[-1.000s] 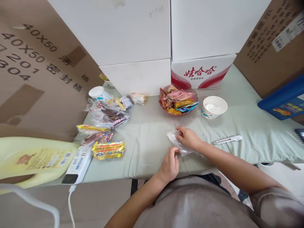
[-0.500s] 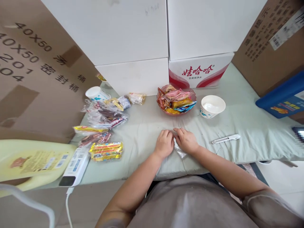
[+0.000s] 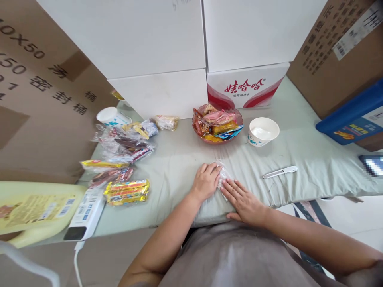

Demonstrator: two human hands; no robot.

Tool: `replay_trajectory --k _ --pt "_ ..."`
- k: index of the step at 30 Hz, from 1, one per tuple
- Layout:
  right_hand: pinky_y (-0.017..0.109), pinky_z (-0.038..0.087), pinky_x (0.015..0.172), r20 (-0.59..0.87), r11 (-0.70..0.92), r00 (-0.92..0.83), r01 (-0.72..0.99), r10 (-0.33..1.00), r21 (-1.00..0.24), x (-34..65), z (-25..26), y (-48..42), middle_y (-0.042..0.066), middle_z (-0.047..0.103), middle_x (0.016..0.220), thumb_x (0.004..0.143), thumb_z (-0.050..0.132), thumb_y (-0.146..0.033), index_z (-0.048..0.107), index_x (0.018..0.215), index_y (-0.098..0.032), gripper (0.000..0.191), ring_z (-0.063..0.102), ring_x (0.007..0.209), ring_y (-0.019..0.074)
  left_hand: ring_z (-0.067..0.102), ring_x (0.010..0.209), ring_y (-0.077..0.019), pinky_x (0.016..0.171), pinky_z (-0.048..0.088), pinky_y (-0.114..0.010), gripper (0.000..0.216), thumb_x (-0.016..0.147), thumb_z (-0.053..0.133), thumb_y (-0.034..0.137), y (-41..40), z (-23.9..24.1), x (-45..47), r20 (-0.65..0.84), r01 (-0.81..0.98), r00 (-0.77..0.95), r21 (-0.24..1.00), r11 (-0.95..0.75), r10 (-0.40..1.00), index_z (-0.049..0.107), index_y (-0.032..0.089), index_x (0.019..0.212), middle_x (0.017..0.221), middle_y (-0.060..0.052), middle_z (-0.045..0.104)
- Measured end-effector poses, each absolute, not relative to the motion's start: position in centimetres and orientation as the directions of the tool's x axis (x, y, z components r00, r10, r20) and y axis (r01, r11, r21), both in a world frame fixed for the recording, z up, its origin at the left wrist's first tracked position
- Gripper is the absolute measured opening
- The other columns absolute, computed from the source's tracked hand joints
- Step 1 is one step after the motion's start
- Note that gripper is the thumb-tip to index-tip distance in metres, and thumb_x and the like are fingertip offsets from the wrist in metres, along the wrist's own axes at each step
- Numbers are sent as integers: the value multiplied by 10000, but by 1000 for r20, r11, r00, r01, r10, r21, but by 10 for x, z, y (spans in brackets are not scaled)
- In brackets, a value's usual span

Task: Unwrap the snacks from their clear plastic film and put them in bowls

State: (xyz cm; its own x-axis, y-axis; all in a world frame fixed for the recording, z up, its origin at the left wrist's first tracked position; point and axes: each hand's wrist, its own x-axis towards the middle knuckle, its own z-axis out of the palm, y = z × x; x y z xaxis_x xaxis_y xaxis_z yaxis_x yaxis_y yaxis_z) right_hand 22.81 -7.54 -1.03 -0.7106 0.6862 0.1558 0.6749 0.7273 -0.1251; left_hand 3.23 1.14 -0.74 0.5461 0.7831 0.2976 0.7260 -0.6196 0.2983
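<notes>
A small clear plastic bag (image 3: 223, 175) lies on the pale green cloth (image 3: 179, 159) near the table's front edge. My left hand (image 3: 206, 181) rests on the cloth with curled fingers touching the bag's left side. My right hand (image 3: 243, 199) lies flat with its fingers stretched out, pressing on the bag's lower right part. Most of the bag is hidden between and under the two hands.
A pink bowl of wrapped snacks (image 3: 218, 124) and a white paper cup (image 3: 263, 131) stand behind the hands. A white clip-like tool (image 3: 280, 172) lies to the right. Loose snack packets (image 3: 127, 191) and a power strip (image 3: 85, 213) sit at the left. Cardboard boxes (image 3: 167, 44) wall the back.
My left hand came up from the table edge to the bag. My right hand let go of its pinch, slid toward me and flattened on the bag.
</notes>
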Motion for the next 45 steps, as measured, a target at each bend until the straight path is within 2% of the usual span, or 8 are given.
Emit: replay_trajectory --k 7,15,20,24,32,36,41,45 --pt "453 393 1055 244 704 -660 664 711 -253 241 -3 -91 145 536 1391 936 507 -315 529 1333 -132 438 436 1321 269 523 1017 -250 878 450 -427 327 908 534 238 7 -6 33 298 650 614 335 -682 731 614 248 1225 1189 -81 628" --pt "438 402 1013 319 723 -649 630 691 -284 242 3 -90 69 679 1082 937 523 -225 631 1084 -192 186 574 1055 208 509 1089 -244 912 447 -423 317 922 517 220 5 -2 32 272 526 726 371 -765 631 626 257 1218 1231 -58 639" --pt "421 399 1017 375 766 -668 566 642 -305 238 5 -84 68 674 1073 944 465 -145 609 1063 -202 196 560 1099 198 518 1090 -248 914 447 -432 286 919 534 231 5 -3 34 272 517 720 403 -755 638 644 265 1181 1236 -50 648" --pt "308 475 783 357 785 -703 504 615 -360 235 16 -58 65 670 900 971 403 -155 599 1018 -171 202 599 847 162 529 1113 -255 939 450 -446 390 905 547 233 6 -4 32 268 503 714 445 -740 647 562 256 1293 1253 -74 637" --pt "246 389 642 91 526 -528 783 844 -331 222 18 7 72 665 893 1000 413 -292 632 1045 -166 256 615 738 146 574 1150 -206 1003 478 -436 703 857 398 51 14 -17 24 355 417 557 662 -622 751 183 258 1494 1443 -145 418" --pt "255 357 613 27 429 -437 866 899 -258 214 7 14 88 661 896 993 422 -291 649 992 -155 264 609 716 155 444 1320 -220 1077 425 -452 617 865 344 16 14 -14 25 395 416 526 653 -632 753 276 232 1439 1386 -131 461" --pt "260 330 593 87 432 -425 866 901 -251 214 -3 12 78 645 851 991 399 -282 656 966 -159 286 584 677 148 527 1214 -230 981 501 -417 285 926 471 186 13 -7 25 313 418 514 722 -552 799 483 201 1210 1314 -140 504" --pt "259 322 594 100 412 -400 871 911 -267 212 -4 11 72 647 849 973 417 -254 655 960 -169 253 576 671 145 557 1171 -247 998 488 -443 214 850 602 204 12 -9 27 283 485 522 678 -553 805 564 190 1060 1287 -131 516"
